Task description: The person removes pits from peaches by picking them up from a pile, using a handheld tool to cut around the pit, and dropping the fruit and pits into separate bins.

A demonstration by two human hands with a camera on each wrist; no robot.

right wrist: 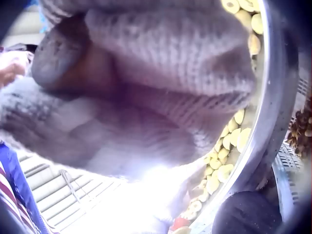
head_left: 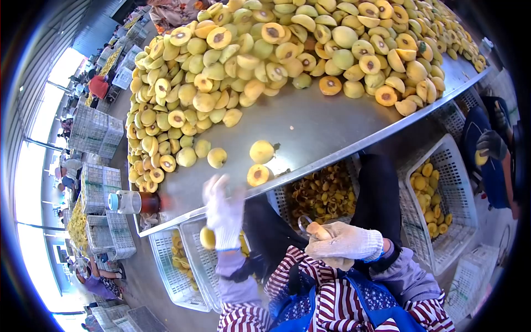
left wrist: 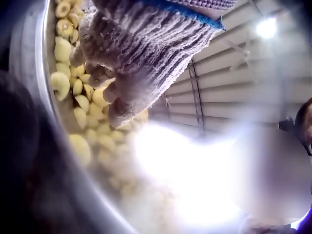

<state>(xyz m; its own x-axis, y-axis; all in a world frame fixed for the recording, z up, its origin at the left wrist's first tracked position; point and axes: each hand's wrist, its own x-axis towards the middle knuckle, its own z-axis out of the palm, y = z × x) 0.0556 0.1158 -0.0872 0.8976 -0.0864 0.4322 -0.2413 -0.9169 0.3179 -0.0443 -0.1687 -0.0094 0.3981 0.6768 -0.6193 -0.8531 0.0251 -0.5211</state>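
Right hand (head_left: 347, 243), in a knitted pale glove, is clamped round the wooden handle (head_left: 317, 231) of a hand tool; a metal loop (head_left: 303, 222) shows at the handle's exposed end, over the lap; the right wrist view has the glove folded close about the grip (dim and soft there). Left hand (head_left: 224, 213), also gloved, is up by the near edge of the metal table (head_left: 310, 127), motion-blurred in the head view; left wrist view shows its fingers bent and a little apart, in front of yellow fruit; can't tell whether it pinches a piece or just overlaps the ones behind. Fruit pile (head_left: 249, 61), many pieces halved, covers the far part of the table; two loose pieces, one rounded (head_left: 261, 151) and one cut face up (head_left: 258, 175), sit near the edge, to the right of the left hand; a jar of reddish-brown liquid (head_left: 138, 202) lies toward the table's left corner. Below, a white crate (head_left: 278, 202) between the knees holds brown and yellow scraps (head_left: 326, 193); another crate (head_left: 462, 193), right of the legs, holds yellow pieces (head_left: 426, 191); further right, a dark-gloved person (head_left: 491, 145) is partly in view.
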